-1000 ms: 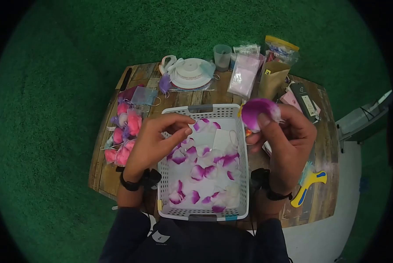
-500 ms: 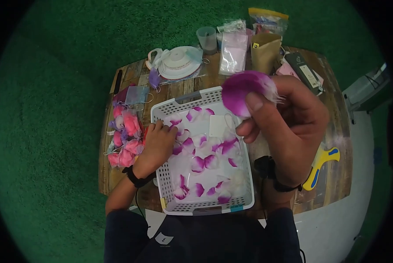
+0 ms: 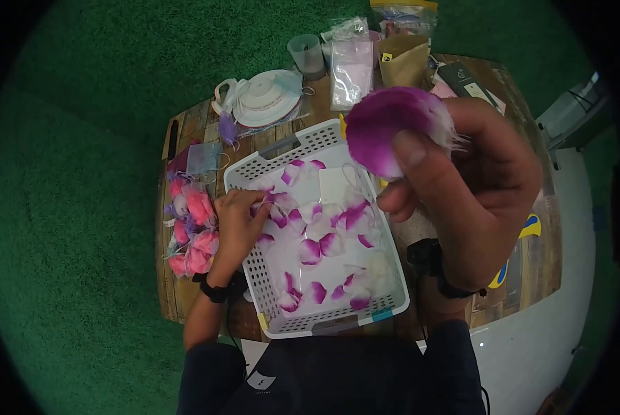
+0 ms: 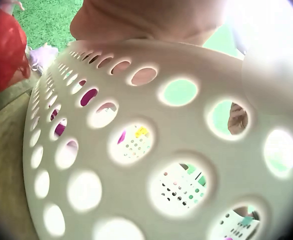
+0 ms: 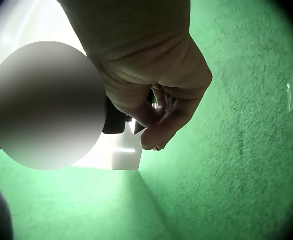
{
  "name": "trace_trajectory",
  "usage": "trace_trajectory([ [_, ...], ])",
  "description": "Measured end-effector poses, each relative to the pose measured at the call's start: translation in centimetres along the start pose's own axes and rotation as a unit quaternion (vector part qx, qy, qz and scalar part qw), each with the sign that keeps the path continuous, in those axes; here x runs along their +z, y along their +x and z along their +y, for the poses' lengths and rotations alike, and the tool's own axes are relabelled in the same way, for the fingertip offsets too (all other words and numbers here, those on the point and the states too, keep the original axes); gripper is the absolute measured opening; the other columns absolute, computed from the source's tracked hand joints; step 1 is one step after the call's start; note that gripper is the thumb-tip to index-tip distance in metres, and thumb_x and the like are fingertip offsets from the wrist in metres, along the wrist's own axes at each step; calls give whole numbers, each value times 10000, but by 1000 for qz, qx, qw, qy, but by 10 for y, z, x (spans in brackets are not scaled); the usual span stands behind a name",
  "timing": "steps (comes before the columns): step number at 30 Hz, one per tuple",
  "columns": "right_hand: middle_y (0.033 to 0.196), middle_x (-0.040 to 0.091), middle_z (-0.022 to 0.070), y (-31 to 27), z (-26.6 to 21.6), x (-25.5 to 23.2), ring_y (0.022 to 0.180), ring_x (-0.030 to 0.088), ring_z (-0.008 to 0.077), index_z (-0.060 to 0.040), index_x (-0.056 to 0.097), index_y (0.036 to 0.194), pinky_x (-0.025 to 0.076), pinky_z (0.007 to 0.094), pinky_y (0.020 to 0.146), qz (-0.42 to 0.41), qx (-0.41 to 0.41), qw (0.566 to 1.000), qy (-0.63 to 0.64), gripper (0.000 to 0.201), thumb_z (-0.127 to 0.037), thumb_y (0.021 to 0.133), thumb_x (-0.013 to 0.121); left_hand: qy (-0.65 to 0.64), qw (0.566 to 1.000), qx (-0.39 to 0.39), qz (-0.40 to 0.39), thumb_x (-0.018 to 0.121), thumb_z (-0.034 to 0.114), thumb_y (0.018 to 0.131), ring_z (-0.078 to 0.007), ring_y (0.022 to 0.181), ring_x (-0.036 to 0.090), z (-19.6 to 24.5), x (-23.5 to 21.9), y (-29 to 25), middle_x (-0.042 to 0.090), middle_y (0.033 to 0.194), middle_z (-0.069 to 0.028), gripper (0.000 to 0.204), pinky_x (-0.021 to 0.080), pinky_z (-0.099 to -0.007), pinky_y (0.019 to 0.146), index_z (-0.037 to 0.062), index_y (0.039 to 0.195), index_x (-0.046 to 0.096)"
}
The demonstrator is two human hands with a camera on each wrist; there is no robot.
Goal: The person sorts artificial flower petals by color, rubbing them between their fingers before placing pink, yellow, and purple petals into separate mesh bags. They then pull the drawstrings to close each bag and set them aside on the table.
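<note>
My right hand [image 3: 476, 187] holds a stack of purple-and-white petals [image 3: 386, 128] between thumb and fingers, raised above the right side of the white basket [image 3: 254, 280]. My left hand [image 3: 237, 225] reaches over the basket's left rim, its thumb and fingertips pinching at a petal among the loose petals [image 3: 279, 216] inside. In the left wrist view the perforated basket wall [image 4: 141, 104] fills most of the picture, with part of my left hand [image 4: 146, 20] above it and the fingertips hidden. The right wrist view shows my right hand [image 5: 161, 75] with curled fingers; the petals are mostly hidden there.
Pink bags [image 3: 199, 207] lie left of the basket. White round items [image 3: 265, 97], a clear cup [image 3: 306, 57], packets [image 3: 351, 72] and a brown paper bag [image 3: 403, 62] stand behind. A yellow-blue tool [image 3: 530, 227] is partly hidden behind my right hand.
My left hand has moved from above the basket to its left side, down to the petals. My right hand, still holding the stack, has come up closer to the head camera.
</note>
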State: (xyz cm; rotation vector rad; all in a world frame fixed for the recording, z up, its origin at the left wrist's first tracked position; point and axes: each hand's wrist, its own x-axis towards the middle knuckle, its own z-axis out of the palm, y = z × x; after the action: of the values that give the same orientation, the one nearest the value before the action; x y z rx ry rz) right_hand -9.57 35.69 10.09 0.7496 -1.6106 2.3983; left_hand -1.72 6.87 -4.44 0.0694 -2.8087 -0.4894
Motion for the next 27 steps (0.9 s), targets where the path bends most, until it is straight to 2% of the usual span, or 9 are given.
trace_trajectory([
  [3, 739, 668, 93, 2, 6, -2, 553, 648, 118, 41, 642, 969, 497, 210, 463, -3, 5, 1000, 14, 117, 4, 861, 669, -91, 995, -20, 45, 746, 143, 787, -240, 850, 602, -8, 13, 24, 695, 875, -62, 166, 347, -366, 836, 66, 932, 723],
  [5, 746, 669, 92, 1, 1, 0, 559, 648, 115, 43, 643, 972, 495, 210, 468, 2, 21, 1000, 13, 115, 4, 866, 665, -99, 993, -5, 56, 743, 157, 812, -220, 839, 608, -18, 17, 40, 690, 868, -70, 167, 391, -351, 820, 45, 933, 722],
  [8, 770, 674, 93, 1, -5, -1, 569, 649, 113, 52, 646, 983, 499, 215, 480, -1, 54, 999, 1, 115, 2, 880, 657, -219, 973, -21, 63, 735, 164, 836, -193, 832, 606, -30, 17, 56, 688, 857, -81, 191, 440, -327, 781, 16, 956, 719],
  [11, 772, 675, 93, 2, 0, -1, 577, 652, 116, 54, 648, 983, 501, 217, 483, -19, 57, 998, -13, 111, 1, 885, 656, -265, 962, -60, 7, 715, 147, 875, -124, 767, 603, -30, 6, 51, 688, 824, -62, 200, 458, -270, 700, -13, 996, 714],
  [12, 775, 677, 93, 2, 1, 0, 581, 654, 117, 53, 649, 984, 502, 217, 485, -19, 59, 998, -16, 113, -2, 886, 659, -265, 962, -57, 11, 715, 147, 875, -124, 767, 603, -28, 1, 46, 688, 824, -62, 200, 458, -270, 700, -13, 996, 714],
  [14, 778, 678, 93, 1, 4, 2, 584, 655, 118, 52, 650, 985, 503, 218, 486, -24, 60, 998, -23, 114, -5, 887, 661, -373, 918, -135, 3, 697, 151, 904, -69, 716, 570, -21, -10, 34, 665, 799, -9, 204, 446, -236, 649, -32, 993, 709],
  [15, 781, 680, 84, 2, 4, 3, 612, 666, 115, 51, 648, 985, 513, 218, 502, -24, 75, 997, -17, 109, 5, 887, 660, -394, 910, -127, 9, 681, 161, 927, -32, 686, 533, -14, -18, 29, 638, 782, 30, 209, 426, -209, 612, -35, 995, 709],
  [24, 787, 682, 79, -5, 12, 22, 648, 676, 113, 39, 633, 987, 511, 216, 507, -91, 149, 985, -11, 96, -2, 903, 653, -441, 873, -207, 20, 656, 138, 944, -30, 652, 581, -7, -80, 8, 687, 815, 0, 178, 457, -190, 552, -10, 1043, 674],
  [27, 788, 683, 83, -9, 10, 25, 648, 679, 121, 35, 618, 1006, 512, 216, 511, -114, 196, 974, 25, 114, -10, 907, 654, -505, 845, -167, 52, 642, 95, 947, -44, 716, 619, 18, -106, 1, 701, 852, -20, 156, 485, -191, 602, -21, 1050, 649],
])
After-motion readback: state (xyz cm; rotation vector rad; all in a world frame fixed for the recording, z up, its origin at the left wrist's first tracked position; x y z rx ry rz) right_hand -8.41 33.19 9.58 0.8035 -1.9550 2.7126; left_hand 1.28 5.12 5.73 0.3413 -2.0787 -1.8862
